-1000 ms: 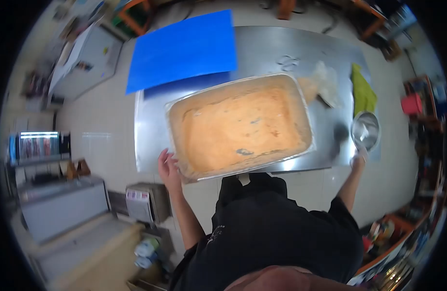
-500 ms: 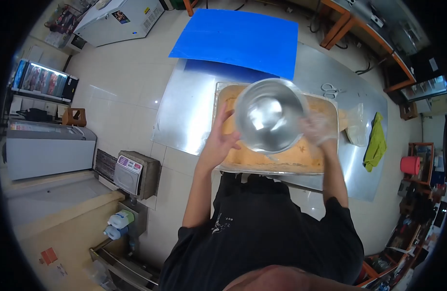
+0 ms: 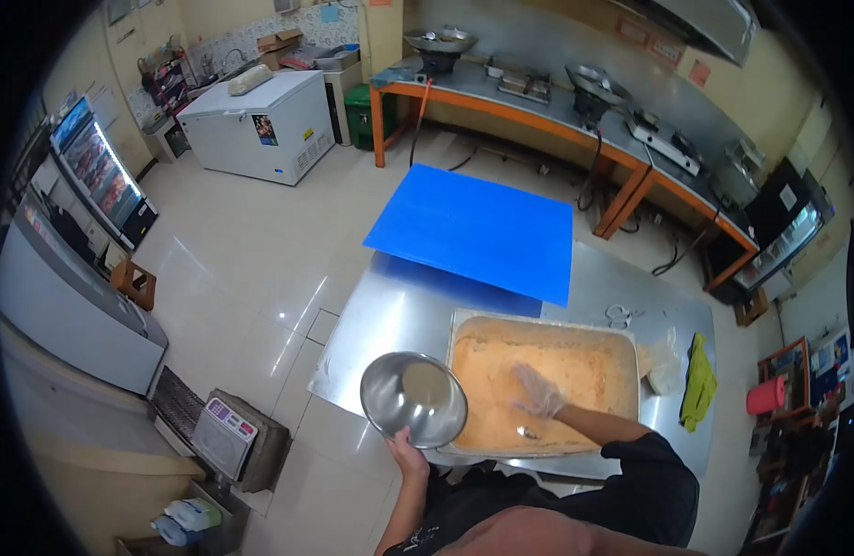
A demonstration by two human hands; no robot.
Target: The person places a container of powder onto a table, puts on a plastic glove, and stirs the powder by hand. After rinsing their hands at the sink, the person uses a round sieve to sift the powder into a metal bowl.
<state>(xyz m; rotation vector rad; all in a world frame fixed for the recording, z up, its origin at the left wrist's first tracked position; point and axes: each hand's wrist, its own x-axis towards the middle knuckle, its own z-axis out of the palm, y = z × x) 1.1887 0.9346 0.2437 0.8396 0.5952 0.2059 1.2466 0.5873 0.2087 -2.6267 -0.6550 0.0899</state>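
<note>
From the head view, I see the person's left grip (image 3: 406,452) curled round the near rim of a steel bowl (image 3: 390,403), which sits just ahead of that grip, its hollow facing up. The right grip (image 3: 538,397), in a clear glove, has its fingers spread and clasps nothing; it is over the orange powder (image 3: 487,361) in the tray (image 3: 633,371), and I can't tell how firmly it touches. The tray's long axis runs left to right across the person's front, reaching out to both sides of the right grip. The bowl lies to that grip's left, by the tray's left end, so the left grip is nearer the bowl and the right nearer the powder. Beyond both grips, a blue board (image 3: 473,232) lies on the surface (image 3: 353,334); scissors (image 3: 619,316) are ahead and right of the right grip, a green cloth (image 3: 698,385) farther right.
</note>
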